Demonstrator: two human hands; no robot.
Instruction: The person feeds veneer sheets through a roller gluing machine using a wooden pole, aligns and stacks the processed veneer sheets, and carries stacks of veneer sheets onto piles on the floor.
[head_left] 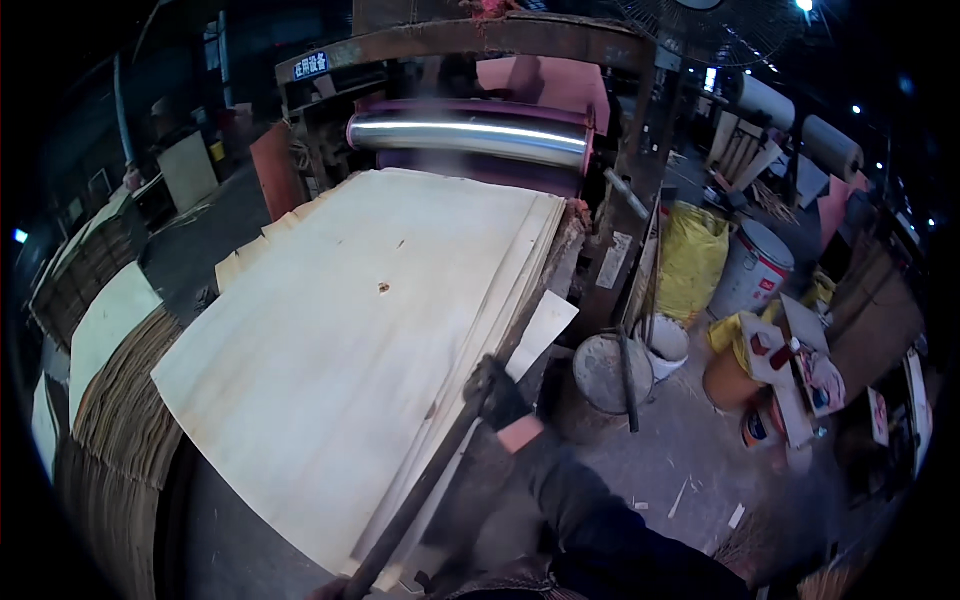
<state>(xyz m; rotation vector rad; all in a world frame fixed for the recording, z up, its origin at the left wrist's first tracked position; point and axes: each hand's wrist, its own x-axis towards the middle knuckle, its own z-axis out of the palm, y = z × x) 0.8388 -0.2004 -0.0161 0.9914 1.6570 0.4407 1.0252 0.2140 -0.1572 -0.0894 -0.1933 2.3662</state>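
Gripping a dark bar (418, 502), the right hand (495, 393) wore a dark glove with a pinkish cuff (520, 433); we saw its fingers curled around the bar's upper part. Of the left hand (330, 591) only a sliver showed at the lower edge, beside the bar's near end, and we could not tell whether its fingers were spread or closed. The bar sloped from that corner up to the right hand, along the right border of a stack of pale wooden sheets. We noted the broad top sheet (320, 340) ahead and to the left of the right hand, with a small brown knot (383, 288) near its middle; several sheet edges fanned out between it and the bar. Just beyond the right hand, a loose pale piece (545, 328) jutted out to the right. Farther ahead of both hands, we observed a shiny metal roller (470, 140) beneath a rusty frame (470, 38). Well to the left of the hands stood a tall pile of thin brown sheets (120, 410). To the right of the right hand we located a round grey lid (605, 372), a white bucket (670, 342), a yellow sack (692, 255) and a pale drum (750, 265).
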